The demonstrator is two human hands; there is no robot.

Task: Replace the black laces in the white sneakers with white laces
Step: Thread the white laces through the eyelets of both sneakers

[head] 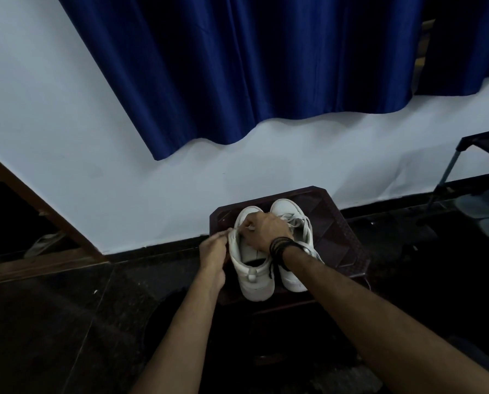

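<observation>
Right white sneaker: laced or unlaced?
Laced: white laces cross the right white sneaker ahead of the right hand. How far down, cannot tell.

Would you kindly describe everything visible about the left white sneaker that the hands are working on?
The left white sneaker stands upright on the dark brown stool, heel toward the camera, beside the right sneaker. It looks like smooth white leather, with its opening spread wide. The left hand pinches a white lace at its left edge; the right hand rests over its front. A black strand hangs by its right side.
</observation>
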